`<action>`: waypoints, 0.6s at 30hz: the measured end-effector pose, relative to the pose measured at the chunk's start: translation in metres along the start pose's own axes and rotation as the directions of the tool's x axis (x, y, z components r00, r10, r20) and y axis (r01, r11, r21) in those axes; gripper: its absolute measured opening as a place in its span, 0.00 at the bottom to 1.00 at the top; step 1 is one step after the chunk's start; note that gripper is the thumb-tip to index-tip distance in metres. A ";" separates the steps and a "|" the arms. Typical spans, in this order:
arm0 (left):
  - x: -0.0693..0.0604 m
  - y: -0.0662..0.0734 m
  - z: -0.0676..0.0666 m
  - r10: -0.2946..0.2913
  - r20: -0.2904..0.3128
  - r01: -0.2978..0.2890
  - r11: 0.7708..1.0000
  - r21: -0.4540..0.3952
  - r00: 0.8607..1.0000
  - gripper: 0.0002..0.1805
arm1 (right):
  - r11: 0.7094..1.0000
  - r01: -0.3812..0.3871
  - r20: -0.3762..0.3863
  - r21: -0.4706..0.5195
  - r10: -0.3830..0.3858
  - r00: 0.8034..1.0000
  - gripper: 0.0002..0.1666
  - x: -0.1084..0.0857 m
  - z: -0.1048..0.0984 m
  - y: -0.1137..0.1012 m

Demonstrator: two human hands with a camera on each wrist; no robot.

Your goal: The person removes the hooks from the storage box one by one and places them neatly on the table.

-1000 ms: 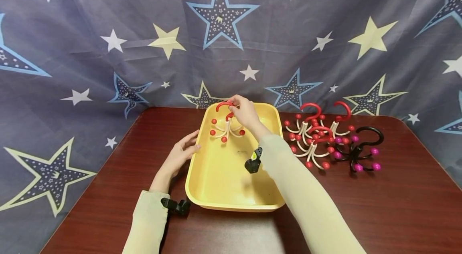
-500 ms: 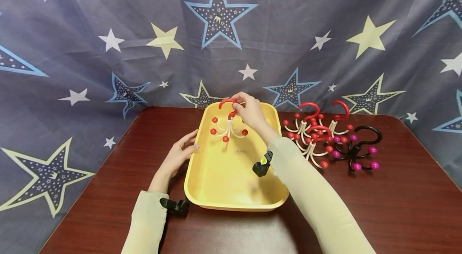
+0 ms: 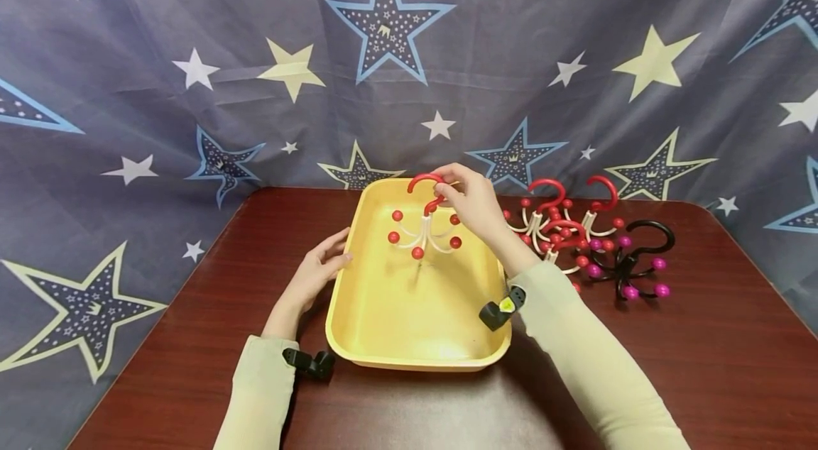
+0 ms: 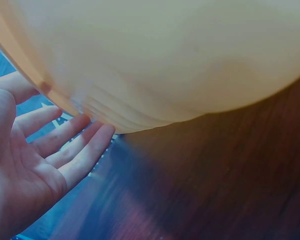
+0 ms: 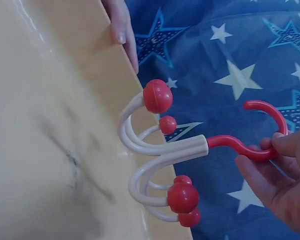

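Observation:
My right hand [image 3: 473,201] pinches the red curved hook of a multi-prong hook hanger [image 3: 425,226] between thumb and fingers. In the right wrist view, the hanger [image 5: 177,150] shows white curved prongs tipped with red balls. It hangs upright above the yellow tray [image 3: 383,343], apart from its floor, where a shadow falls. My left hand [image 3: 313,276] is at the tray's left side, fingers fairly straight. In the left wrist view, that hand's fingertips [image 4: 106,131] touch the outside of the tray wall [image 4: 165,112].
Right of the tray stand several similar red-and-white hook hangers [image 3: 565,212], bunched together and partly behind my right arm. Beside them is a black hanger [image 3: 629,265] with magenta balls. A star-patterned curtain [image 3: 460,102] hangs behind the brown table [image 3: 703,365].
My right hand has carried the hanger rightward over the tray, from its back left part nearer the middle. The left hand and the tray have stayed in place.

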State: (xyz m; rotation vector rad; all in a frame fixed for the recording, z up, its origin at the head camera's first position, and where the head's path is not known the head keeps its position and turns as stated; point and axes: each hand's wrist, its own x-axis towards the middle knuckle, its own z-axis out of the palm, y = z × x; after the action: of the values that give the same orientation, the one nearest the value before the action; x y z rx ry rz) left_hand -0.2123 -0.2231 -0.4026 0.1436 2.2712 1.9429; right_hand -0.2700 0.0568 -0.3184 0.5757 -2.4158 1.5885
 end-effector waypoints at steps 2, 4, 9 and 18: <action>0.000 0.000 0.000 -0.001 -0.001 0.001 1.000 0.011 1.000 0.31 | 1.000 0.004 0.002 0.013 -0.004 1.000 0.11 -0.006 -0.007 -0.001; 0.000 0.000 -0.001 -0.001 -0.001 0.001 1.000 0.016 1.000 0.31 | 1.000 0.005 0.002 0.022 -0.005 1.000 0.11 -0.011 -0.013 -0.001; -0.001 0.000 -0.001 -0.001 0.003 0.001 1.000 0.010 1.000 0.31 | 0.999 0.016 -0.014 0.032 -0.016 1.000 0.12 -0.026 -0.032 -0.003; -0.001 0.000 -0.001 -0.005 0.008 0.005 1.000 -0.011 1.000 0.32 | 0.999 0.038 -0.066 0.002 -0.038 0.997 0.14 -0.053 -0.067 -0.004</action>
State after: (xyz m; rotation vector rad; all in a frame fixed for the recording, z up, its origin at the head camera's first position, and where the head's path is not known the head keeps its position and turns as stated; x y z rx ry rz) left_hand -0.2118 -0.2246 -0.4028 0.1444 2.2537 1.9484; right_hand -0.2235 0.1279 -0.3070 0.5566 -2.3411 1.5707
